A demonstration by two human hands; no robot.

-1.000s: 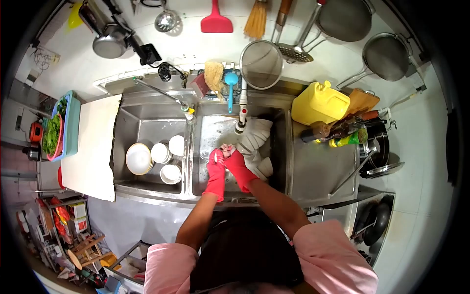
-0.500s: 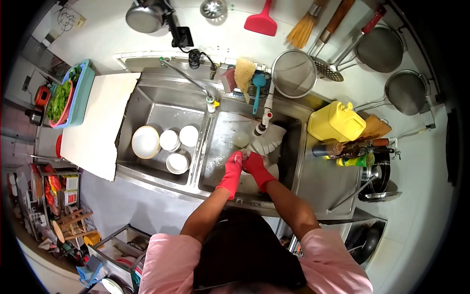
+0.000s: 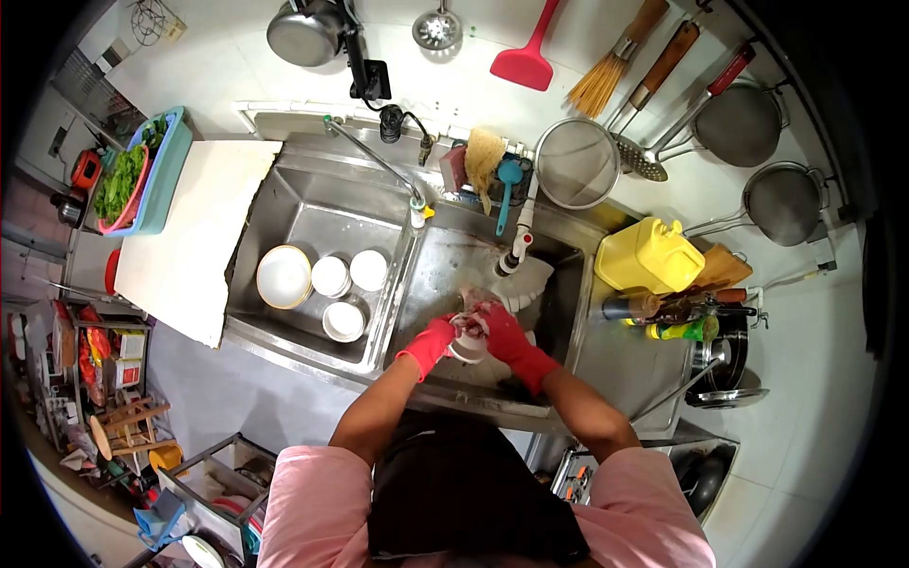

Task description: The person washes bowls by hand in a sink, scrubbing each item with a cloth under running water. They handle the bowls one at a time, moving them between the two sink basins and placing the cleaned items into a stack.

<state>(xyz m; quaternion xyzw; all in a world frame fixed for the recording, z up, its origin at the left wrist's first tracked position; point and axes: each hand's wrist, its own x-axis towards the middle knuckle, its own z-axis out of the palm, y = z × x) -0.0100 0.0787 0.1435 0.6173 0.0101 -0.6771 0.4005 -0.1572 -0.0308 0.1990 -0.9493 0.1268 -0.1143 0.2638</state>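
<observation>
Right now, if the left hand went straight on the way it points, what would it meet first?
The small white bowl at its fingertips, which the left hand seems to grip; just beyond is the right hand. Depth is unclear.

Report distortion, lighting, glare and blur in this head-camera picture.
Head view: heavy fisheye bows the sink walls and leaves black corners; light is bright and even, with soft shadows behind the hanging strainer; wet sheen in the washing basin; the left hand, right hand and small bowl look slightly soft.
</observation>
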